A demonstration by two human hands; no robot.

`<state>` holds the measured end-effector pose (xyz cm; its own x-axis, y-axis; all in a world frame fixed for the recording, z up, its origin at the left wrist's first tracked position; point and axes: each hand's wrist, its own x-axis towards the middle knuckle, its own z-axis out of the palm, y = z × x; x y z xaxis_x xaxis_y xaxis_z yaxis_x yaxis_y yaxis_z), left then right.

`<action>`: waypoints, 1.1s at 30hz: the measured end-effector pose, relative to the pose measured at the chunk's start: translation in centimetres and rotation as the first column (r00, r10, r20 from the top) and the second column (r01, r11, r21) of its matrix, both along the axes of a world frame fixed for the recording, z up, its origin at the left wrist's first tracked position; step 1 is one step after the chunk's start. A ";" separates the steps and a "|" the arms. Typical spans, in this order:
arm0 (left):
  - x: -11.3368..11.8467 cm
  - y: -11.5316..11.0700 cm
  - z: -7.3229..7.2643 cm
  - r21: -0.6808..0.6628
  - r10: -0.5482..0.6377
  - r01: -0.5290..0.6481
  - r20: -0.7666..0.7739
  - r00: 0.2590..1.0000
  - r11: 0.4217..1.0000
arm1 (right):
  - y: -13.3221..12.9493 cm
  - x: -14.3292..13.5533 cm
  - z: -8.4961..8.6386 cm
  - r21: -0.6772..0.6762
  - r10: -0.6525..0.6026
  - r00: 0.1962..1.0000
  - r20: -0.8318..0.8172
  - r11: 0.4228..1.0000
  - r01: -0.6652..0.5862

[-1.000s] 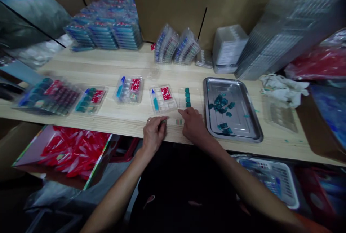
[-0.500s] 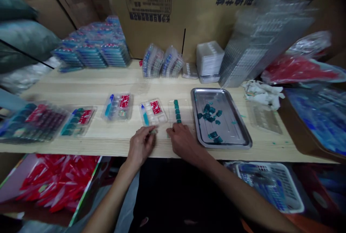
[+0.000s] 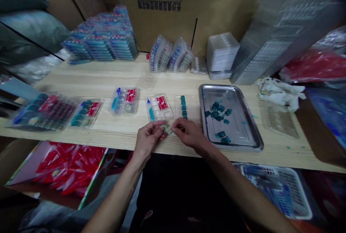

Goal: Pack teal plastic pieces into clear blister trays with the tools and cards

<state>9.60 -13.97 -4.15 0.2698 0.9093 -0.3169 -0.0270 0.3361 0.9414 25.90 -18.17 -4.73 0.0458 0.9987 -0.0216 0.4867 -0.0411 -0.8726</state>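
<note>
My left hand (image 3: 148, 136) and my right hand (image 3: 189, 132) meet at the table's front edge. Between their pinched fingers stretches a small pale strip with green on it (image 3: 168, 130); its exact kind is too small to make out. Just beyond them lies a clear plastic tray (image 3: 165, 113) with a blue pen (image 3: 150, 109) and a red patterned packet (image 3: 162, 102). Beside it, a clear lid-like piece (image 3: 192, 106) carries a row of dark green squares (image 3: 183, 106). Right of my right hand, a metal tray (image 3: 240, 117) holds loose dark green pieces (image 3: 217, 110).
Filled clear packs (image 3: 125, 100) lie to the left, with a larger stack (image 3: 54, 112) farther out. Stacked clear trays (image 3: 221, 54) and blue packs (image 3: 108, 40) line the back. A white cloth (image 3: 281, 92) lies right. Below are a box of red packets (image 3: 70, 168) and white basket (image 3: 300, 189).
My right hand has lifted off the clear piece with green squares and come toward my left. The small strip now spans both hands. The view has shifted slightly, moving the scene right.
</note>
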 end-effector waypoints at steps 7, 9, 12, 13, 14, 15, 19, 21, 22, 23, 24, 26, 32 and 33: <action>0.7 -1.0 0.6 0.058 -0.127 0.124 0.047 0.991 0.991 | 0.7 -1.2 0.2 0.099 -0.107 0.991 -0.079 0.989 0.114; -0.1 -1.2 0.2 0.216 -0.091 0.105 -0.074 0.993 0.971 | 0.3 -1.2 0.1 0.146 -0.055 0.996 -0.072 0.987 0.065; -1.8 -1.6 -1.0 0.566 0.059 0.145 -0.327 0.943 0.812 | -0.7 -1.5 -0.4 0.187 -0.031 0.996 -0.083 0.981 0.046; -2.4 -1.8 -1.4 0.643 0.101 0.186 -0.383 0.918 0.743 | -1.1 -1.7 -0.8 0.188 -0.042 0.995 -0.089 0.980 0.058; -2.8 -1.9 -1.9 0.689 0.125 0.230 -0.423 0.897 0.687 | -1.6 -2.0 -1.1 0.179 -0.055 0.994 -0.092 0.981 0.071; -3.1 -2.0 -2.4 0.711 0.132 0.268 -0.454 0.881 0.651 | -1.9 -2.5 -1.4 0.164 -0.067 0.994 -0.090 0.983 0.081; -3.4 -2.1 -3.5 0.710 0.139 0.316 -0.503 0.853 0.629 | -2.9 -4.5 -2.1 0.103 -0.050 0.996 -0.070 0.993 0.057; -3.2 -2.0 -3.6 0.720 0.138 0.319 -0.497 0.856 0.616 | -2.9 -5.1 -2.0 0.096 0.002 0.998 -0.064 0.995 0.004; -3.1 -2.0 -3.6 0.729 0.135 0.324 -0.493 0.859 0.604 | -2.9 -5.3 -1.8 0.094 0.019 0.998 -0.061 0.996 -0.013; -3.1 -2.0 -3.6 0.738 0.133 0.330 -0.491 0.861 0.589 | -2.8 -5.4 -1.7 0.092 0.019 0.998 -0.056 0.996 -0.014; -3.0 -2.1 -3.6 0.745 0.133 0.335 -0.490 0.862 0.577 | -2.8 -5.4 -1.6 0.092 0.001 0.999 -0.049 0.996 0.004; -3.0 -2.2 -3.7 0.757 0.136 0.342 -0.489 0.861 0.557 | -2.8 -5.3 -1.6 0.101 -0.033 0.999 -0.040 0.994 0.037; -3.3 -2.1 -3.2 0.713 0.093 0.344 -0.495 0.864 0.611 | -3.0 -4.0 -2.2 0.170 0.008 1.000 -0.029 0.985 -0.003; -3.5 -1.7 -2.8 0.685 0.091 0.318 -0.489 0.867 0.655 | -3.0 -3.4 -2.2 0.191 -0.030 1.000 -0.005 0.981 0.031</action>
<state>6.08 -15.68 -6.93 0.4021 0.8578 0.3202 0.4436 -0.4885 0.7514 22.50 -21.13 -6.92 0.0762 0.9826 0.1692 0.4859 0.1116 -0.8669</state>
